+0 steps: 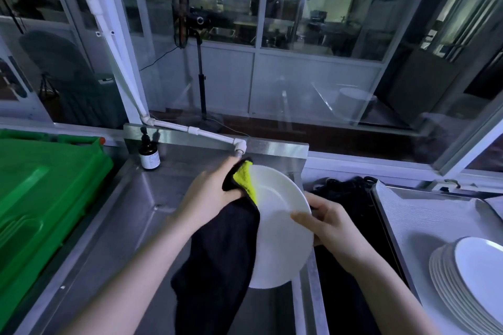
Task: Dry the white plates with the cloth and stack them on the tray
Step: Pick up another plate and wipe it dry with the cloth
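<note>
Holding a white plate (283, 228) tilted over the steel sink (130, 226), right hand (330, 228) closed on its right rim, left hand (211, 196) clenched around the black-and-yellow cloth (220, 247) pressed on its left edge. Stacked plates (471, 280) resting on the tray (413, 215) at right.

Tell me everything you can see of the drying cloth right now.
The dark cloth with a bright yellow-green fleecy underside looks soft, like microfibre. Its top corner is folded over, showing the yellow face against the left rim of the round white plate. The left hand grips it bunched near the top; the rest hangs limp over the stainless steel sink. The right hand holds only the plate.
</note>
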Tool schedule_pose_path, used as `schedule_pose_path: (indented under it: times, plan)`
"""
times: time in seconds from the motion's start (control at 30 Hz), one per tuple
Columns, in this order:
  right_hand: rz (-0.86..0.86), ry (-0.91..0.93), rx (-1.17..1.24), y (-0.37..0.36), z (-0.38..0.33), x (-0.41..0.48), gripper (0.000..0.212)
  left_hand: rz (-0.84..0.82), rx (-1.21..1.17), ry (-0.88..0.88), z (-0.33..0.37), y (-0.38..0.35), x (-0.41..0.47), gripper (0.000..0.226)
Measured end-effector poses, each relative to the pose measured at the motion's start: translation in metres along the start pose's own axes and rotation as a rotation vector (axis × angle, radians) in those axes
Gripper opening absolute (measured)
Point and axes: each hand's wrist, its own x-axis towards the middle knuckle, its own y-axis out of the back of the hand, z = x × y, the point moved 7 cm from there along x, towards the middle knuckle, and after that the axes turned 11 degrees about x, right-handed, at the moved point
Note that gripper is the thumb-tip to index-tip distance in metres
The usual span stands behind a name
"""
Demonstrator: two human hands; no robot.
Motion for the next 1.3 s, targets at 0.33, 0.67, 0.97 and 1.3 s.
schedule_pose_path:
  times: [0.33, 0.67, 0.97, 1.3]
  plan:
    - [0.197, 0.204, -0.522, -0.015, -0.002, 0.015, 0.043, -0.230, -0.082, -0.200, 0.040, -0.003, -0.015, 0.030]
    - [0.371, 0.190, -0.184, 0.020, -0.019, 0.009, 0.046, -0.018, -0.331, 0.006, 0.007, 0.002, -0.009, 0.031]
    - [0.149, 0.241, -0.507, -0.017, -0.032, 0.019, 0.043, -0.233, -0.313, -0.155, 0.033, -0.007, -0.002, 0.016]
    - [0.326, 0.208, -0.277, 0.001, -0.016, 0.014, 0.055, -0.015, -0.373, 0.078, -0.005, 0.000, -0.017, 0.013]
